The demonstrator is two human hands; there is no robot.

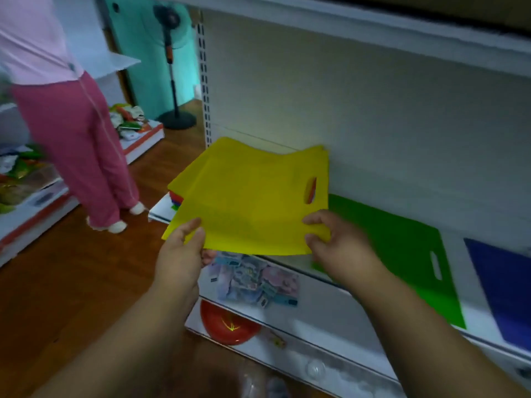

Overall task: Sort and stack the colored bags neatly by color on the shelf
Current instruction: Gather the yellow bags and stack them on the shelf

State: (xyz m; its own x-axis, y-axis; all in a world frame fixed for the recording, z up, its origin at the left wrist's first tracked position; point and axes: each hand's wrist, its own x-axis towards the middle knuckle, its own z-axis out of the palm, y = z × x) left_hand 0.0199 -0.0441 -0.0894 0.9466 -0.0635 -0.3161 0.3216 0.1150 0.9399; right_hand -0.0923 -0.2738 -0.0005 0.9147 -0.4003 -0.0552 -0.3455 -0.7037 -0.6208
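Observation:
A small stack of yellow bags [250, 202] hangs above the white shelf [324, 285], held at its near edge by both hands. My left hand [181, 254] pinches the near left corner and my right hand [342, 245] pinches the near right corner. Under the yellow bags' left side peeks a mixed pile of colored bags [175, 199], mostly hidden. A green bag [402, 248] lies flat on the shelf to the right, and a blue bag [502, 285] lies beyond it at the far right.
A person in pink trousers [77, 145] stands on the wooden floor to the left. A standing fan [172, 81] is behind. The lower shelf holds a red bowl [227, 326] and packets [255, 280]. Another shelf board [373, 27] runs overhead.

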